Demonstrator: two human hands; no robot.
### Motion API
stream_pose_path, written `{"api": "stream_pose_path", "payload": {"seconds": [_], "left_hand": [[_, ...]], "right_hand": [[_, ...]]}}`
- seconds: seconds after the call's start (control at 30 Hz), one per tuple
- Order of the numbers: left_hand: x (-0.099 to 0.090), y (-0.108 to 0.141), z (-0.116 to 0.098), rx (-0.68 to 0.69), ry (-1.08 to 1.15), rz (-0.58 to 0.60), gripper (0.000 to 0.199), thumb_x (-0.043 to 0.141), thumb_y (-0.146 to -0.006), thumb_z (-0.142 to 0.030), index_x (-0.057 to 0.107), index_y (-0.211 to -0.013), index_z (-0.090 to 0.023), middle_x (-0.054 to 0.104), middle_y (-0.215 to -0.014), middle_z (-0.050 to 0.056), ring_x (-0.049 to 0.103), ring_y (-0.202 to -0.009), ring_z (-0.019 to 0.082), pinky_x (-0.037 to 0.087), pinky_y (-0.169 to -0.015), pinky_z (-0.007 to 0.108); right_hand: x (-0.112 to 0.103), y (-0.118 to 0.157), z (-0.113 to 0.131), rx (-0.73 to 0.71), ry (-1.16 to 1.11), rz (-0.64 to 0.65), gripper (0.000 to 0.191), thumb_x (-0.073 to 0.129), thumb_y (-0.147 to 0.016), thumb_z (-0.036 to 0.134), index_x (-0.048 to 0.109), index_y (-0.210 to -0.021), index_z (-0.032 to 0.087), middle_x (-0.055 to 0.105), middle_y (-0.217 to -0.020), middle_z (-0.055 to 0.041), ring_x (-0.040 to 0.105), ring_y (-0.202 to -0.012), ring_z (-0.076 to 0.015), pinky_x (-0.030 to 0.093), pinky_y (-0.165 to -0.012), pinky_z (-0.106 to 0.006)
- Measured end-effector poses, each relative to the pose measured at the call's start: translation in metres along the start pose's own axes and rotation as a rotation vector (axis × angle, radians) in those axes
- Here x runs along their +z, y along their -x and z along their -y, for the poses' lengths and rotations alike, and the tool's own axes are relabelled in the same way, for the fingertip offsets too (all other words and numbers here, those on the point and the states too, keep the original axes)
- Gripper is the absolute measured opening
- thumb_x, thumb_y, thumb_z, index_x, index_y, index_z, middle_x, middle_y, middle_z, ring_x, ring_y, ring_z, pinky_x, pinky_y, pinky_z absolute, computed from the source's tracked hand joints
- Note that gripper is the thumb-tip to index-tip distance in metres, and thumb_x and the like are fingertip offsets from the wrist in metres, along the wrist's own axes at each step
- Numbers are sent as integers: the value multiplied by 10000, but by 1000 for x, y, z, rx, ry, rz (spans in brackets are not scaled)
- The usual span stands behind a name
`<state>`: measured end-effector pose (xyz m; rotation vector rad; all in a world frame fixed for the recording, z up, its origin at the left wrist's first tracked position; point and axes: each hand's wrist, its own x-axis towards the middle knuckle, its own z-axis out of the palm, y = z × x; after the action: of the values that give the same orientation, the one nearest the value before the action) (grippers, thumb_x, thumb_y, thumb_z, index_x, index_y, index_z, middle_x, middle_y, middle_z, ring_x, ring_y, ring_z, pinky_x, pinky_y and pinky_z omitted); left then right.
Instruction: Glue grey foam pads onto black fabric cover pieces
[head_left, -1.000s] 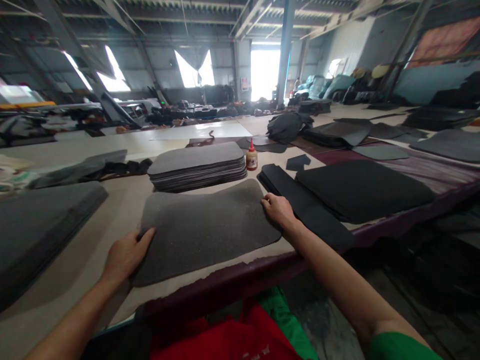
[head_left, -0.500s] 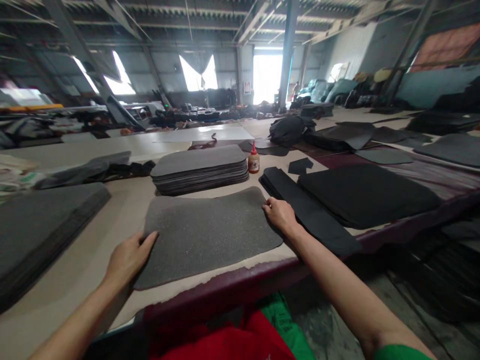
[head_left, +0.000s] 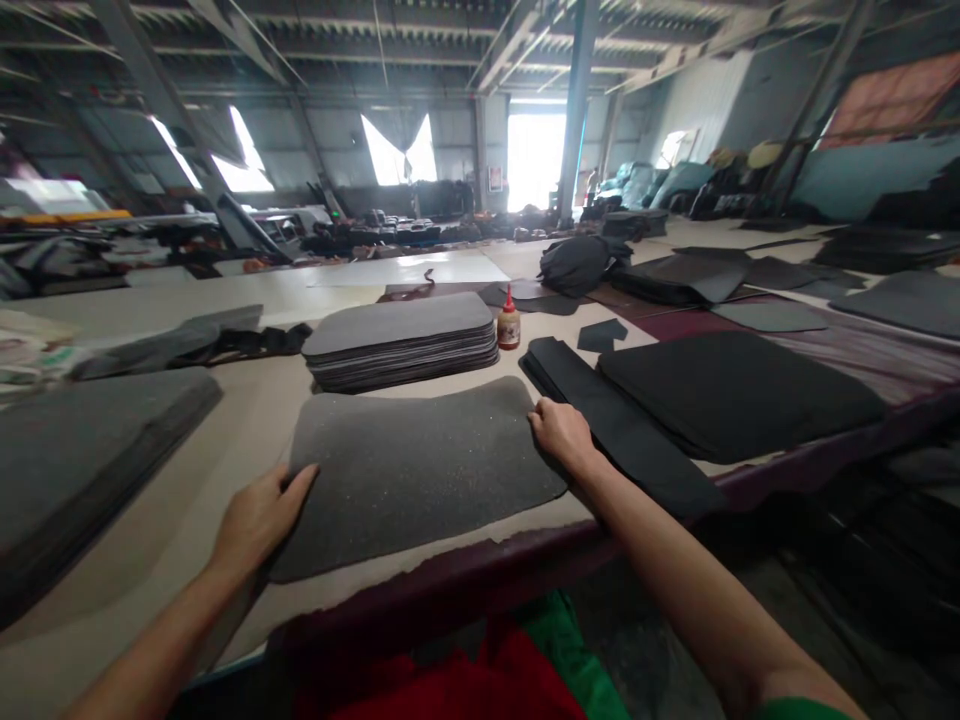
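Note:
A dark grey sheet [head_left: 420,475] with rounded corners and pale specks lies in front of me, its far edge bowed. My left hand [head_left: 259,510] grips its left edge, thumb on top and fingers hidden beneath. At the right edge, my right hand [head_left: 559,430] pinches the sheet near its far corner. Just beyond the sheet stands a neat stack of similar grey sheets [head_left: 401,340]. Beside that stack, a small bottle with a red pointed cap [head_left: 508,322] stands upright.
Folded black cloth strips [head_left: 615,430] and a black fabric pile [head_left: 739,390] lie to the right. A thick grey stack [head_left: 97,460] sits at the left. Paper covers the table [head_left: 247,410], whose near edge shows maroon sheeting [head_left: 465,570]. A small black scrap [head_left: 600,335] lies past the bottle.
Both hands keep their hold on the sheet, which has hardly moved. The view has shifted very slightly, and the picture is a little darker.

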<state>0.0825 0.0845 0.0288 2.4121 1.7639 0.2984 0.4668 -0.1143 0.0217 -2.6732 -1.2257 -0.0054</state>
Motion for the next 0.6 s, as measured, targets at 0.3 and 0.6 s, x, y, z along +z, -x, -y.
{"api": "stream_pose_path", "payload": {"seconds": [0.3,0.6], "left_hand": [[0,1,-1,5,59,-1,407,377,-924,-562,584,-830,-225,670,-839,84,624,-841,286,355,-655,271],[-10,12,-7,55,164,-55,329,406,-954,-390,578,-753,-194,634,-721,56,606,-730,235,345,-621,275]], "right_hand": [[-3,15,10,-77,99,-110,251,404,-1038,304,553,-1209,199,564,-1220,-124,622,-1063,-231,492,-765,-289],[-9,21,9,-123,132,-18,415,256,-1040,279,646,-1123,162,586,-1061,-137,663,-769,-212,474,-673,-319]]}}
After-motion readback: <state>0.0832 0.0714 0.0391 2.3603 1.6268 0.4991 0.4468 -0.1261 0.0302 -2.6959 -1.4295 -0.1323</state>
